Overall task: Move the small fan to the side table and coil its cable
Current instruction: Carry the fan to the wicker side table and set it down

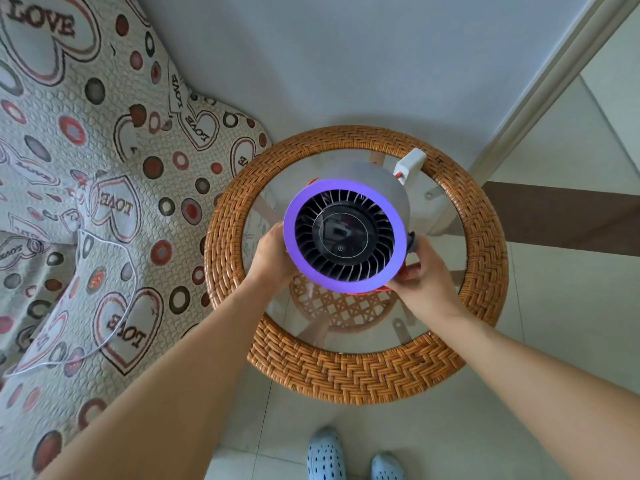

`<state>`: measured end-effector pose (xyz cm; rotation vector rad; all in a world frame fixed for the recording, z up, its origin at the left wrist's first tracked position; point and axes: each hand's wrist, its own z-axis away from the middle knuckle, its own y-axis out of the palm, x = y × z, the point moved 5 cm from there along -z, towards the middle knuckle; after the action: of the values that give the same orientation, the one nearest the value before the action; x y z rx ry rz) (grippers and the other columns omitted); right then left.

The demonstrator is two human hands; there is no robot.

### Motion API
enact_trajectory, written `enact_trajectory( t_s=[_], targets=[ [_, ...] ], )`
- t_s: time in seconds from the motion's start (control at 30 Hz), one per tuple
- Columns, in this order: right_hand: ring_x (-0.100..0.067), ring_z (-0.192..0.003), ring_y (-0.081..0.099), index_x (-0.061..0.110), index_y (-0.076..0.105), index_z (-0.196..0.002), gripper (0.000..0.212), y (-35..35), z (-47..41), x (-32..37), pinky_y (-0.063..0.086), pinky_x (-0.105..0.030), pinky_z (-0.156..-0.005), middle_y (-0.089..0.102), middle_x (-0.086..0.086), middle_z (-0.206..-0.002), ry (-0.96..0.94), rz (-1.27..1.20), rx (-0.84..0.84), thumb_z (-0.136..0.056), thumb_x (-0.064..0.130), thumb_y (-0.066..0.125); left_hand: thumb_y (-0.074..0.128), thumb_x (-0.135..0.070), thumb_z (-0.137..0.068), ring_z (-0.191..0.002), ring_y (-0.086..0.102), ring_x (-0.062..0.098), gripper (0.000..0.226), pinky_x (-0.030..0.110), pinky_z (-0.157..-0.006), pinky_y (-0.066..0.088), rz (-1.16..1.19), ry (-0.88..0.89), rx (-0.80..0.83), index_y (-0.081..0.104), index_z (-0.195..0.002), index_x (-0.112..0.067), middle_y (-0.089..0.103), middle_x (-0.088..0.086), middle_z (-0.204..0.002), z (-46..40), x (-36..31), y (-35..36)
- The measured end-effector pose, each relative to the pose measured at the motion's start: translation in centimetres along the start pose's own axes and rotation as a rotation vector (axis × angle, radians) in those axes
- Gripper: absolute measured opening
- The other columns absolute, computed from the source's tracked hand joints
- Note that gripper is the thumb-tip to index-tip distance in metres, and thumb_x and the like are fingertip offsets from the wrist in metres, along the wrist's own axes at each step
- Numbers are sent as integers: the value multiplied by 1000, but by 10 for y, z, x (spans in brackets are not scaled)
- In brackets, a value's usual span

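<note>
- Where the floor tiles meet the bottom edge of the view, two pale blue perforated slippers (353, 457) stand side by side, short of the near rim of the side table (360, 372).
- Both bare forearms reach up from below and meet over the round wicker-rimmed table, whose glass tabletop (440, 289) shows a woven lower shelf (341, 310) through it.
- Left hand (272, 254) grips the left side of the small fan (344, 237), its fingers curled round behind the purple front ring and mostly hidden there.
- Right hand (420, 275) holds the fan's lower right side, thumb and fingers clamped on the casing beside a dark knob; a red part shows just under the ring.
- Grey-bodied, with dark vanes and a round black centre panel bearing a power symbol, the fan faces up at the camera over the middle of the tabletop; whether its base touches the glass cannot be told.
- Behind the fan, at the far right rim, a white plug adapter (410, 164) lies on the wicker edge.
- Off to the left, well apart from the table, a thin white cable (133, 271) loops across a bed cover (104, 133) printed with hearts, circles and the word LOVE.
- Beyond the table's far edge rises a plain pale wall (346, 57).
</note>
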<state>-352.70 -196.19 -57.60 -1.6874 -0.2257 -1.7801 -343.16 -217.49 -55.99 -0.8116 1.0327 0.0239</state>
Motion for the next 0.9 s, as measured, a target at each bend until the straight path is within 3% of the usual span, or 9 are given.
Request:
enact_trajectory(
  t_s=[0.1,0.17,0.27,0.4,0.53,0.7,0.9],
  targets=[
    [-14,-86,71,21,58,-109,44,-5,-3,-1,59,-31,-78,69,11,-97,30,32,48,-73,28,83,60,4,-82,-90,64,3,36,31,-84,57,124,39,-95,66,-107,-21,70,-5,-100,19,9,5],
    [-13,-84,72,20,60,-105,40,-6,-4,-3,59,-33,-78,72,6,-97,35,38,65,-72,28,83,54,10,-79,-107,61,8,57,36,-94,55,206,-11,-159,58,-124,-25,64,0,-116,35,20,16],
    [-16,-92,70,21,62,-104,38,-7,-5,-3,57,-34,-82,71,6,-100,20,68,53,-73,29,83,52,14,-75,-131,45,20,75,47,-100,51,253,-46,-139,48,-134,-33,46,-1,-136,63,22,45],
    [-16,-84,70,16,64,-100,33,-10,-5,1,57,-34,-77,72,4,-94,13,137,54,-75,26,82,58,5,-83,-144,27,18,72,43,-111,42,219,-11,-55,41,-143,-30,25,-11,-151,93,8,77],
    [-17,-84,70,20,62,-91,28,-10,-2,1,58,-41,-80,72,3,-92,10,182,40,-71,20,83,62,-6,-86,-142,28,20,60,39,-116,34,112,27,32,49,-141,-26,30,-6,-150,101,1,88],
    [-17,-90,68,18,63,-94,36,-4,10,-1,55,-32,-79,71,4,-95,-8,253,-17,-68,28,85,60,-9,-88,-145,22,21,61,38,-120,25,-24,84,98,44,-145,-23,29,-6,-154,106,3,86],
    [-11,-82,61,16,62,-93,40,8,31,7,38,-7,-64,66,7,-87,-21,291,-109,-65,27,87,52,-15,-95,-153,1,20,65,24,-116,-3,-229,134,124,26,-154,-16,15,1,-165,114,10,77]
  ],
)
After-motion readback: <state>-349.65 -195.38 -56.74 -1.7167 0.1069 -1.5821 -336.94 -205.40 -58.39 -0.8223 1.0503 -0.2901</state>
